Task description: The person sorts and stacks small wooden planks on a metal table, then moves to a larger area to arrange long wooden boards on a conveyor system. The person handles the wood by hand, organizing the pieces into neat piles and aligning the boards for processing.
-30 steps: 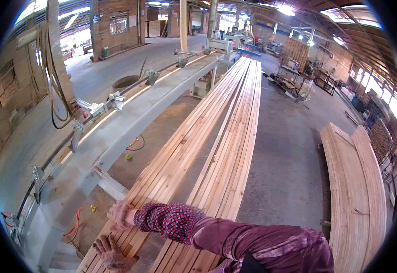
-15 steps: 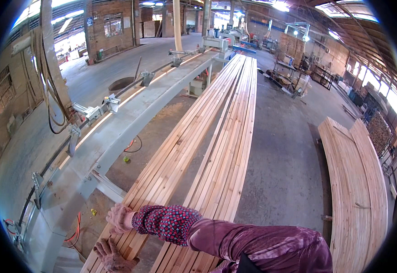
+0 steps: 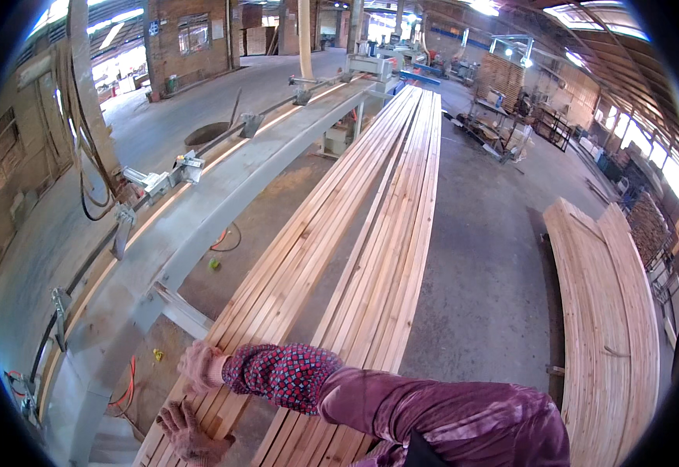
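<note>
Long pale wooden strips [image 3: 370, 311] lie side by side in two bundles that run away from me and close up at the far end. At the near left edge of the left bundle [image 3: 277, 292], my right hand [image 3: 201, 366] curls its gloved fingers over the outermost strips. Its arm, in a purple sleeve [image 3: 440, 409] with a patterned cuff [image 3: 283, 377], reaches across both bundles from the right. Closer to me, my left hand [image 3: 191, 434], also gloved, rests on the same bundle with its fingers spread. Its forearm is mostly out of view.
Along the left stands a long grey machine bed [image 3: 176, 226] with metal clamps [image 3: 187, 167] and a thin strip lying on it. To the right is a large stack of boards [image 3: 600, 311]. Cables and an orange hose [image 3: 125, 389] lie on the floor under the machine.
The whole view has shifted very slightly. Both hands keep nearly the same place on the left bundle.
</note>
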`<state>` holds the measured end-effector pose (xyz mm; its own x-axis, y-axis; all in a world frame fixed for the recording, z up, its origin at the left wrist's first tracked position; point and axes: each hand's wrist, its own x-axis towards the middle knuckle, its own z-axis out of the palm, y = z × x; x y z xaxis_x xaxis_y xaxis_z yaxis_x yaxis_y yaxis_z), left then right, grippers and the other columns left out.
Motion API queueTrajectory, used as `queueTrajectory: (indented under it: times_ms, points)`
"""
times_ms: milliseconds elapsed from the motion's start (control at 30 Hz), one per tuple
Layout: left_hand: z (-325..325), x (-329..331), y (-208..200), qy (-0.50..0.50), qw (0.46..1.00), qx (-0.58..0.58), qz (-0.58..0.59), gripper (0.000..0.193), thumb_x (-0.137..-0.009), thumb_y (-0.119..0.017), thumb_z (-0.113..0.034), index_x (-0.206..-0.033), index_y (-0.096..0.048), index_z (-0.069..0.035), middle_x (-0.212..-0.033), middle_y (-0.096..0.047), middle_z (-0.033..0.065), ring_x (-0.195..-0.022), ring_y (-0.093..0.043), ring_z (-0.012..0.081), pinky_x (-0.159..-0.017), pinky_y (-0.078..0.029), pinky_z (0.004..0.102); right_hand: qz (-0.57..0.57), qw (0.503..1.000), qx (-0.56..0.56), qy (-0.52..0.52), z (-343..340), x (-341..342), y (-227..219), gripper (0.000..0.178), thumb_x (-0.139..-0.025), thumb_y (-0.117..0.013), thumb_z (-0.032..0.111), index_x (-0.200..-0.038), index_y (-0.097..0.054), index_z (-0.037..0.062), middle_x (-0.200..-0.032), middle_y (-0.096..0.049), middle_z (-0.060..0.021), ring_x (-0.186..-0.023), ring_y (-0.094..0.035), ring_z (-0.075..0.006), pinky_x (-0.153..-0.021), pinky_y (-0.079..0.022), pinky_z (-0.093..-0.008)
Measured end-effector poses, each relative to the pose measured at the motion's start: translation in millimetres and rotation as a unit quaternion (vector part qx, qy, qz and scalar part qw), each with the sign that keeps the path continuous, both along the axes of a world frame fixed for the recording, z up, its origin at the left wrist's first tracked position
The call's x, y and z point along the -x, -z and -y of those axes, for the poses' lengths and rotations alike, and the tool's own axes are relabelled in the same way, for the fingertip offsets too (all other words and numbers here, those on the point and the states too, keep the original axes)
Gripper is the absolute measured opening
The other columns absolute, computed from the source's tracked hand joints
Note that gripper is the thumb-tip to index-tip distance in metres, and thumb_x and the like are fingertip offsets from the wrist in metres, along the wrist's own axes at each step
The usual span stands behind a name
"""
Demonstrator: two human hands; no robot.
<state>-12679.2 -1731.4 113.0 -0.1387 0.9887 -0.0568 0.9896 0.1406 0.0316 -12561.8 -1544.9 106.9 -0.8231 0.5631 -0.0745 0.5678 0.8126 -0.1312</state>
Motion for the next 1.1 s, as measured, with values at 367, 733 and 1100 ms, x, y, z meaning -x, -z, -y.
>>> queueTrajectory:
  times_ms: [367,733,1100]
  points:
    - [-0.4,-3.2,0.6,0.008,1.0,-0.03,0.006,0.127,-0.038,-0.091,-0.046,-0.145,-0.038,-0.004,-0.151,-0.034,0.024,-0.144,-0.022,0.048,-0.122,-0.012,0.0564,-0.002,1.0,-0.008,-0.006,-1.4,-2.3,2.1,0.064,-0.086,-0.055,0.067,-0.111,-0.069,0.01,-0.111,-0.069,-0.0077,-0.104,-0.065,-0.0267,-0.087,-0.048,-0.0432]
    - [0.8,0.5,3.9,0.001,1.0,-0.023,-0.001,0.125,-0.041,-0.09,-0.048,-0.145,-0.038,-0.003,-0.154,-0.03,0.0247,-0.146,-0.018,0.0475,-0.123,-0.01,0.0553,-0.005,1.0,-0.004,-0.005,-0.6,-1.3,0.5,0.063,-0.086,-0.054,0.067,-0.11,-0.067,0.0099,-0.109,-0.068,-0.0082,-0.104,-0.063,-0.0268,-0.089,-0.046,-0.0431]
    - [-1.3,-2.3,3.4,-0.016,1.0,0.015,-0.014,0.129,-0.041,-0.089,-0.05,-0.149,-0.034,-0.004,-0.157,-0.027,0.0231,-0.149,-0.015,0.0447,-0.124,-0.007,0.0532,-0.014,1.0,0.001,0.001,-1.2,-3.5,2.1,0.063,-0.085,-0.054,0.067,-0.11,-0.068,0.0108,-0.11,-0.068,-0.0076,-0.106,-0.064,-0.0259,-0.09,-0.047,-0.0428]
